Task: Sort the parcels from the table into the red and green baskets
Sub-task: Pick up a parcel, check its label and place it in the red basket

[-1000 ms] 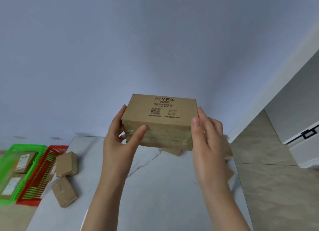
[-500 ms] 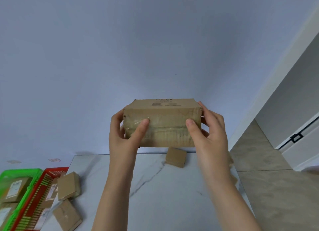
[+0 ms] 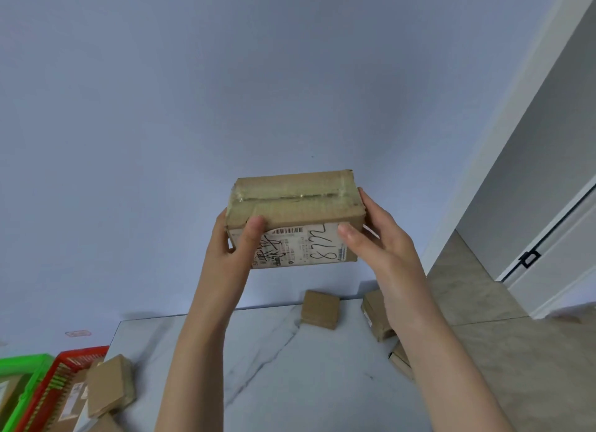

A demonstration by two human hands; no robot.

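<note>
Parcel (image 3: 295, 218) held aloft above surface (image 3: 309, 367), pinched at both ends by fingers of left hand (image 3: 235, 254) and right hand (image 3: 380, 247). Label best read squarely before basket choice.

Six cardboard parcels (image 3: 295, 218) visible, two baskets (image 3: 80, 359), two hands (image 3: 232, 257)

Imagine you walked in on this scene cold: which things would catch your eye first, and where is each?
First, the cardboard parcel held up against the blue wall, gripped by the left hand and right hand, its white label with black handwriting facing the camera. Next, the bright red basket and green basket at the lower left, beside the marble table. Smaller brown parcels lie scattered on that table.
</note>
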